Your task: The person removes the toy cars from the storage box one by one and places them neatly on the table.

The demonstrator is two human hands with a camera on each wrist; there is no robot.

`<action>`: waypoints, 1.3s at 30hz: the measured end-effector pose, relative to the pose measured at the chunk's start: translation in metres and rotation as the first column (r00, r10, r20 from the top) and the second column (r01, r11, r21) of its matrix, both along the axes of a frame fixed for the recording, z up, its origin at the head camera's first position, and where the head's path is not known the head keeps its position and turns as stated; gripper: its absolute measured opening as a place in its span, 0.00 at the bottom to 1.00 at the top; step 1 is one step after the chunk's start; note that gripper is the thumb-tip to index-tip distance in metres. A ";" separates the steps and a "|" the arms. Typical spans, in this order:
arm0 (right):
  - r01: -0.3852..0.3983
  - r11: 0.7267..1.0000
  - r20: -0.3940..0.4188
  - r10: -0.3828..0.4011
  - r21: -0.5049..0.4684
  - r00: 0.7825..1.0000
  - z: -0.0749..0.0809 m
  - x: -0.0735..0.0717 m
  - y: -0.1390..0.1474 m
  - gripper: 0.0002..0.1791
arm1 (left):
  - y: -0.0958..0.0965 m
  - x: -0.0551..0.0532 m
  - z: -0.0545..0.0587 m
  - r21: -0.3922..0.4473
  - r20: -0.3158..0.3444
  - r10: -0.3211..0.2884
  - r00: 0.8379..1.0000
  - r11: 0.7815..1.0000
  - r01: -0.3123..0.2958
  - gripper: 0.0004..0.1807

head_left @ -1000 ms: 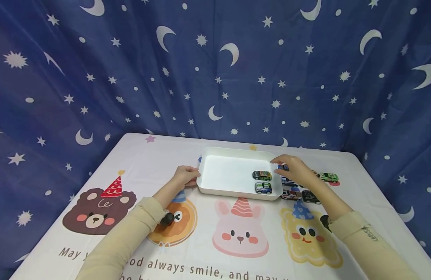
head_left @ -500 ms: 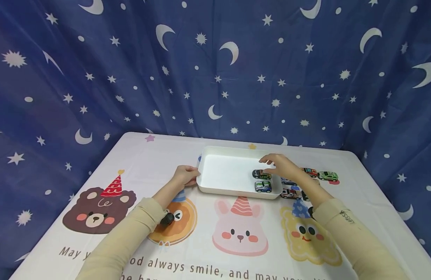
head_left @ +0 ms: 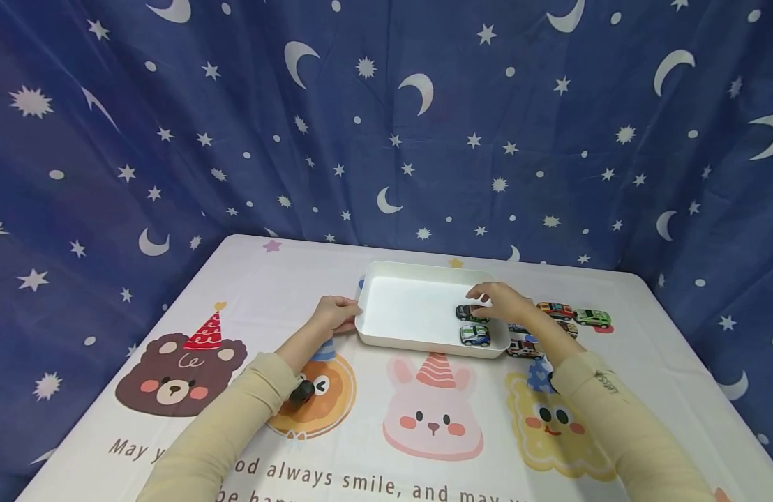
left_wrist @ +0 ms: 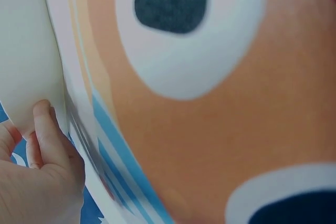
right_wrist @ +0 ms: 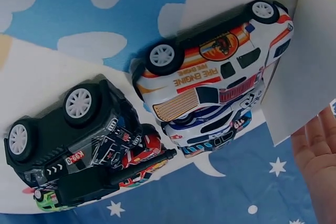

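A shallow white tray point(head_left: 402, 307) lies on the table, and my left hand point(head_left: 334, 314) pinches its left rim between thumb and fingers. The same grip on the tray wall point(left_wrist: 31, 56) shows in the left wrist view. Inside, at the right end, a dark toy car point(head_left: 468, 313) stands behind a white, green and blue toy car point(head_left: 475, 336). My right hand point(head_left: 506, 305) reaches over the right rim with curled fingers, just behind and above the dark car. A small blue toy car in its grip is hidden by the fingers now.
Right of the tray are several more toy cars: a white fire-engine car point(right_wrist: 210, 72), a black car point(right_wrist: 68, 129), a red-orange car point(head_left: 554, 310) and a green car point(head_left: 592, 318). A blue star-patterned curtain point(head_left: 386, 125) hangs behind the table.
My right hand has moved left from beside the tray, with a blue toy car between its fingers, to over the tray's right end. My left hand stays on the rim.
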State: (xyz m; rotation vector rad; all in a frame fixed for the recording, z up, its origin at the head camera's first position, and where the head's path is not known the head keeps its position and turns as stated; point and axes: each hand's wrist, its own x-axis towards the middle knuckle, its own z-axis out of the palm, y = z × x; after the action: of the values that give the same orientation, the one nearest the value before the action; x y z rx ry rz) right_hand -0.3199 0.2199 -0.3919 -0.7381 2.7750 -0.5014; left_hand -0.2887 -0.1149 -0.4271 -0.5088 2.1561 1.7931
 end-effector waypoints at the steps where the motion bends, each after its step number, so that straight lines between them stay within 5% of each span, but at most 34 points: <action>1: 0.004 1.000 0.005 -0.004 0.001 1.000 -0.001 0.000 0.000 0.19 | 0.000 -0.001 -0.001 -0.003 0.000 -0.002 1.000 1.000 0.002 0.16; 6: 0.003 1.000 0.007 -0.003 0.012 1.000 -0.005 -0.003 -0.002 0.18 | -0.003 -0.005 -0.006 0.011 -0.020 -0.017 1.000 1.000 0.017 0.14; 14: 0.002 0.999 -0.014 -0.001 0.046 1.000 -0.015 -0.006 0.001 0.18 | 0.002 0.000 0.000 0.013 -0.018 0.010 1.000 1.000 -0.010 0.17; 39: 0.044 0.994 0.017 -0.046 0.096 0.999 -0.012 -0.008 -0.001 0.13 | 0.002 0.003 0.002 -0.018 -0.024 -0.008 1.000 1.000 0.007 0.17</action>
State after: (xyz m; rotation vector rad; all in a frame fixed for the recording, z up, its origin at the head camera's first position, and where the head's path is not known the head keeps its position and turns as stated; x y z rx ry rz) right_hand -0.3282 0.2186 -0.4042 -0.6473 2.7811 -0.3782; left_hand -0.2861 -0.1130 -0.4251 -0.4852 2.1890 1.7864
